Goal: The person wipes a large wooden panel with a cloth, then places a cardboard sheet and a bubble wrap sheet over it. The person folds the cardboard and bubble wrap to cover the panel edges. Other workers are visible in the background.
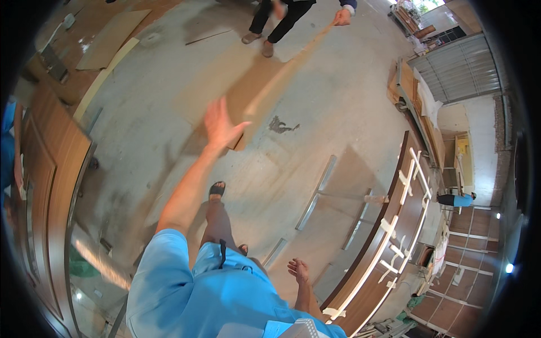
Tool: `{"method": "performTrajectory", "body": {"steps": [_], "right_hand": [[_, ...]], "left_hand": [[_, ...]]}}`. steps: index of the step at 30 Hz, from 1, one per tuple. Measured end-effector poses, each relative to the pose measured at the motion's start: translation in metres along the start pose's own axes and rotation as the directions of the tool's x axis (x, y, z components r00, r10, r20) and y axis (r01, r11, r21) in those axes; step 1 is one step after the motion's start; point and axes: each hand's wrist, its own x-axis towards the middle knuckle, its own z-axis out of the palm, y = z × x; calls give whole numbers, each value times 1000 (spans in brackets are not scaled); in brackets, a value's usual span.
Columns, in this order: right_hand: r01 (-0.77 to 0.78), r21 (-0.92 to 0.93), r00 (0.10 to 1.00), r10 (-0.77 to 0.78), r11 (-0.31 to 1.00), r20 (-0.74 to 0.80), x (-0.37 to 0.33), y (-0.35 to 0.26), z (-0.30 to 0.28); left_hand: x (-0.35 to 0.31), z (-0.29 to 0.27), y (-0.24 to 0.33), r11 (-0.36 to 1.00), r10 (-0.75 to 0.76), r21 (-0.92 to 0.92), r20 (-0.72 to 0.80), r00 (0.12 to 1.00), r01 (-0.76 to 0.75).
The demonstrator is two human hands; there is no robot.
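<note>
My left hand (221, 125) is stretched out in front of me with its fingers spread, holding nothing. It overlaps the near end of a long brown sheet, perhaps cardboard (262, 84), which is smeared by motion; I cannot tell whether they touch. At the sheet's far end, another person's hand (342, 17) grips its edge. My right hand (300, 270) hangs low by my side, fingers loosely apart and nothing in them. The nearest large thing to it is a dark brown door panel (360, 248) with white strips along its edge.
A person in dark trousers (287, 17) stands ahead. Wooden panelled doors (51, 152) lean at my left. Metal bars (316, 191) lie on the concrete floor. A cart with boards (414, 96) stands at the far right. Someone in a blue top (463, 200) is farther off.
</note>
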Motion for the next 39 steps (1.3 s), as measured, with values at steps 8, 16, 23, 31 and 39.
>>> {"method": "performTrajectory", "body": {"steps": [8,16,23,31,39], "right_hand": [[498,34,866,-496,866,-53,-47,-250,73],[850,-371,390,-920,375,-37,-153,-409,101],[971,-213,91,-994,103,-66,-109,-464,143],[971,150,231,-890,185,-394,-209,-581,42],[980,194,19,-997,32,69,-319,-662,-21]], "left_hand": [[53,-17,227,811,548,-341,160,821,-475],[24,-58,330,655,658,-511,24,752,-557],[-1,-111,394,287,688,-846,-144,711,-449],[-88,26,129,864,445,-417,366,817,-283],[-123,118,139,877,286,-480,484,827,-23]]}}
